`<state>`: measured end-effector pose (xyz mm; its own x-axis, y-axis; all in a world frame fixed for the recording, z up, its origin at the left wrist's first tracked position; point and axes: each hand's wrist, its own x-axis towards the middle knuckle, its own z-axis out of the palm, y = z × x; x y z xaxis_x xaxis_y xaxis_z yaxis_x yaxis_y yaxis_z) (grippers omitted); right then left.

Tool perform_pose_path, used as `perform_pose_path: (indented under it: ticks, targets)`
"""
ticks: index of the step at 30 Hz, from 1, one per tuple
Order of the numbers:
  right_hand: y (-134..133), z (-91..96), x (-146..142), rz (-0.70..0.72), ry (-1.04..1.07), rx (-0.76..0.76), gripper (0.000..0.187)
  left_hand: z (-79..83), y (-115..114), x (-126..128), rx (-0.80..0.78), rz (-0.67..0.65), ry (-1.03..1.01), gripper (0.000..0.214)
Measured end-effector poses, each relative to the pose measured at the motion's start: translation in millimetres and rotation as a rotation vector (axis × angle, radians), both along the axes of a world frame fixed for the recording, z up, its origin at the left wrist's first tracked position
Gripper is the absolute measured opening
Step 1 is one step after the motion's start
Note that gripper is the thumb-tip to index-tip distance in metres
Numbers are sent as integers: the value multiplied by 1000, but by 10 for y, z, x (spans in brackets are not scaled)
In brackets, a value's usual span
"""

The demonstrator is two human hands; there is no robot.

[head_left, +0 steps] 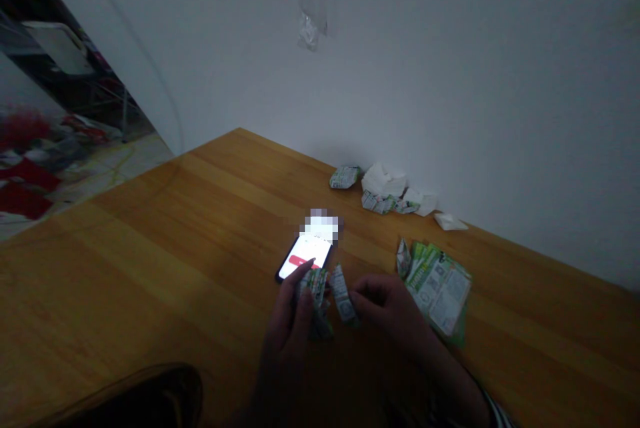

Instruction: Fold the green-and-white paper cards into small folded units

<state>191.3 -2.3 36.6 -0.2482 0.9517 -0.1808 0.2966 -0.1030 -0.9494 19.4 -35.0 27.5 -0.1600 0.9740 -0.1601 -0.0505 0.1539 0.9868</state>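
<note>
Low over the table, my left hand [295, 315] is closed around a crumpled green-and-white printed wrapper [319, 301]. Just to its right, my right hand [387, 301] pinches a narrow strip of similar printed wrapper [343, 296] between thumb and fingers. A small gap shows between the two pieces at the top; whether they still join lower down is hard to make out in the dim light. Beyond my left fingers lies a phone [307, 255] with its screen lit. Right of my right hand is a stack of flat green-and-white packets [443, 288].
A small folded wrapper [403, 257] rests against the packets. Along the wall are a crumpled packet [345, 177], white tissues [383, 180] and wrapper scraps [379, 202]. A clear plastic bag [309, 28] hangs on the wall. A dark rounded object [165, 391] sits at the lower left.
</note>
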Motion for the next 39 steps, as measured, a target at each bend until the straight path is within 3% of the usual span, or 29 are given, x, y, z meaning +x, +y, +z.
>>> perform_pose_path:
  ticks: [4, 12, 22, 25, 28, 30, 31, 34, 35, 39]
  targets:
    - [-30, -90, -96, 23, 134, -83, 29, 15, -7, -4, 21, 22, 46, 43]
    - [-58, -57, -111, 155, 208, -165, 34, 29, -6, 28, 51, 14, 81, 41]
    - [-126, -78, -240, 125, 197, -90, 19, -127, -42, 98, 220, -175, 210, 45]
    - [-148, -107, -280, 106, 185, -85, 19, -142, -45, 114, 194, -193, 241, 45]
    - [-95, -37, -189, 213, 145, -73, 26, -129, -39, 116, 135, -202, 190, 45]
    - [-13, 73, -40, 329, -33, 4, 28, -116, -27, 106, 76, -186, 137, 44]
    - [36, 135, 54, 281, -174, 86, 27, -110, -19, 98, 44, -173, 113, 44]
    - [177, 276, 333, -207, -788, 360, 26, -105, 11, 71, -24, -159, 62, 46]
    - [214, 292, 407, -298, -978, 384, 23, -106, 18, 65, -32, -161, 51, 47]
    - [308, 205, 558, -234, -1297, 318, 17, -118, 21, 77, -21, -151, 35, 47]
